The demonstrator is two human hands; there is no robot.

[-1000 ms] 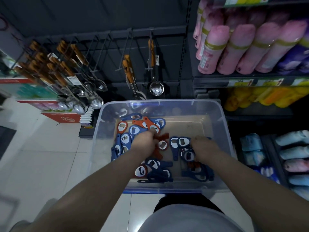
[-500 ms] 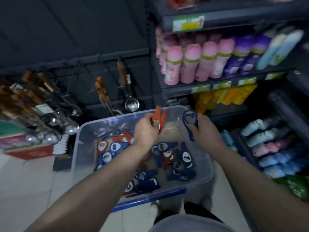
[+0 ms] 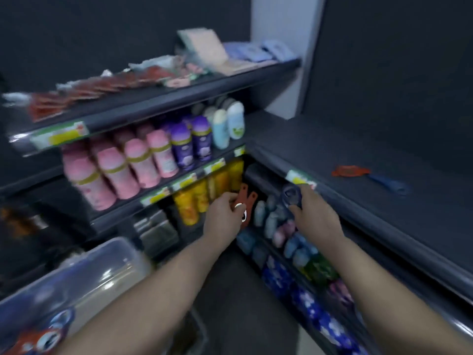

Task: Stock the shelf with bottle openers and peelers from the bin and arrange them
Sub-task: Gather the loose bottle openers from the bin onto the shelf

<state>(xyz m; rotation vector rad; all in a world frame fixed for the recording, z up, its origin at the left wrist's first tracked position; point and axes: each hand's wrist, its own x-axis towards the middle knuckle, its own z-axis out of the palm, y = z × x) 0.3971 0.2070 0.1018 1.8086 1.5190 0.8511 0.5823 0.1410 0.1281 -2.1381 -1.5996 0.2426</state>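
Orange openers point(image 3: 247, 198) and a blue opener point(image 3: 290, 194) held beside the shelf point(image 3: 384, 160).
The left hand point(image 3: 222, 213) grips the orange ones, the right hand point(image 3: 313, 217) the blue.

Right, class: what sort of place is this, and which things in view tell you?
Most likely a shop aisle: price labels along the shelf edges, rows of identical pink bottles, and a clear bin of stock at lower left.
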